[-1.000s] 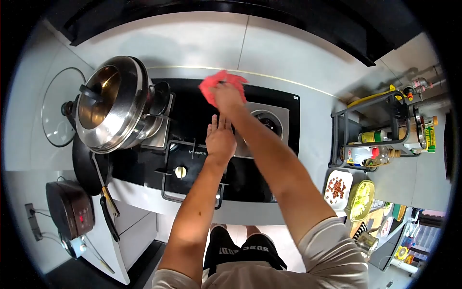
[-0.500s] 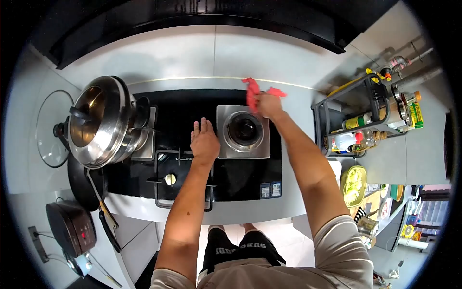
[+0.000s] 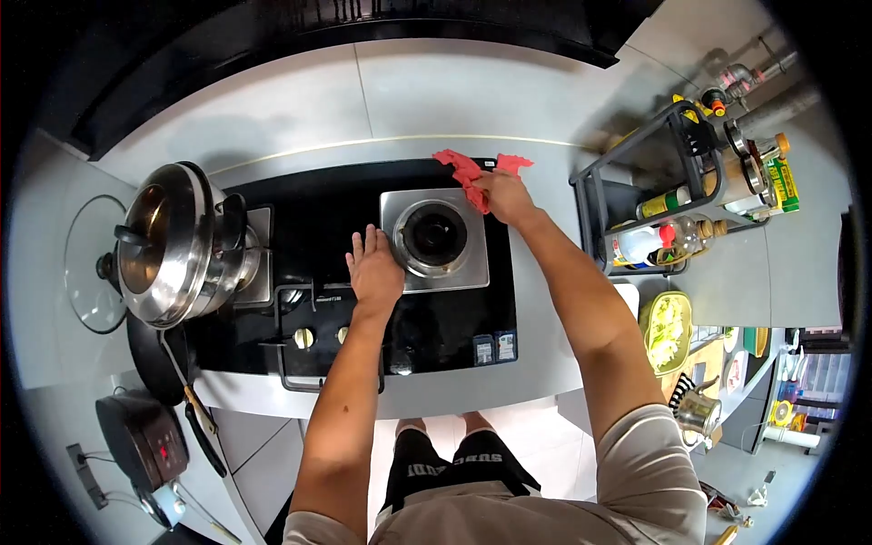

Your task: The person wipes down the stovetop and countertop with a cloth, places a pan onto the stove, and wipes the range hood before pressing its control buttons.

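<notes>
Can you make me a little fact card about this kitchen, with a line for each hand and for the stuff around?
Left hand: empty, palm down, left of the round burner
Right hand: fingers gripping a red cloth
Cloth place: far right corner of the black stove top
Stove's left side: lidded steel pot
Right of stove: dark rack with bottles
</notes>
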### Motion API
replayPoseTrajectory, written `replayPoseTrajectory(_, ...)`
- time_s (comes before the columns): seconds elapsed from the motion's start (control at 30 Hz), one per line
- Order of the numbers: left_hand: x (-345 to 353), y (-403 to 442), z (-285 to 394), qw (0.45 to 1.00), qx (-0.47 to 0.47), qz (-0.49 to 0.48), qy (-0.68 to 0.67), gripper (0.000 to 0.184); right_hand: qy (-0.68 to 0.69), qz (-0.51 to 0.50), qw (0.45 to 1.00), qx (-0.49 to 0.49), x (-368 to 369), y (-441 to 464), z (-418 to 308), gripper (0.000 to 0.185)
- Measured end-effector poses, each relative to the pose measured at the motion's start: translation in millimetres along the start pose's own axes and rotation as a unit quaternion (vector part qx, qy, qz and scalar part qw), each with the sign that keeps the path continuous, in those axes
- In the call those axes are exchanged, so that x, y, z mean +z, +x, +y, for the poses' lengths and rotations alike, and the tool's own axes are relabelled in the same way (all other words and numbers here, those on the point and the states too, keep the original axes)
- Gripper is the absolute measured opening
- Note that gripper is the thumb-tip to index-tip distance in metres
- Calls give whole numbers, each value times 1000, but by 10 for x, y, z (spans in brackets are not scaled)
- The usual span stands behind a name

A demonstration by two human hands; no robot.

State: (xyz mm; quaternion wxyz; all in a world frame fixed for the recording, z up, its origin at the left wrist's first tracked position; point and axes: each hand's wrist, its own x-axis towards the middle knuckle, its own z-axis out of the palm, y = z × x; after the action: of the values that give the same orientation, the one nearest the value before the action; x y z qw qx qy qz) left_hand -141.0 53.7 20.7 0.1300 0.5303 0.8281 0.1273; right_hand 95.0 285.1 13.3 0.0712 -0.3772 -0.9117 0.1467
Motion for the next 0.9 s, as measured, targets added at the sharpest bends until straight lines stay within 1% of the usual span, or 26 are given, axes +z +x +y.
replayPoseTrajectory(0.07,12,27,32,1000,-12,-2,6,56,-87,-9,990,-113,138,235,-108,44)
replayPoseTrajectory(0.1,29,20,35,1000,-7,18,22,51,-66,-7,988,-142,106,343,-340,43)
replayPoseTrajectory(0.13,48,-1,44,999,-10,23,21,51,-153,-76,969,-179,69,552,-551,36)
replayPoseTrajectory(0.2,70,-2,34,999,-12,34,22,50,8,-3,978,-210,319,759,-491,30)
replayPoseTrajectory(0.3,90,16,-11,999,-7,33,29,49,55,46,984,-161,296,496,-349,26)
replayPoseTrajectory(0.4,117,15,-17,999,-1,35,31,49,121,3,993,20,-90,78,-201,26)
replayPoseTrajectory(0.5,89,9,-8,999,-4,33,36,50,6,-25,999,32,-235,-102,-168,29)
replayPoseTrajectory(0.6,19,1,63,999,-8,27,43,50,-26,-97,992,-70,-342,181,-516,40)
replayPoseTrajectory(0.63,68,2,35,999,-11,31,43,51,-80,-83,981,-154,52,549,-593,44)
replayPoseTrajectory(0.67,83,6,41,998,-8,37,42,51,-3,-36,989,-146,213,629,-611,45)
replayPoseTrajectory(0.73,101,-13,5,999,-10,34,38,51,30,-14,986,-162,290,670,-510,43)
replayPoseTrajectory(0.77,95,-12,-5,999,-7,31,39,51,29,0,991,-132,322,540,-438,41)
replayPoseTrajectory(0.83,84,30,-5,999,-8,19,41,51,20,35,997,-71,160,219,-370,38)
replayPoseTrajectory(0.9,80,41,-33,999,-8,10,47,54,6,24,1000,12,7,-91,-213,38)
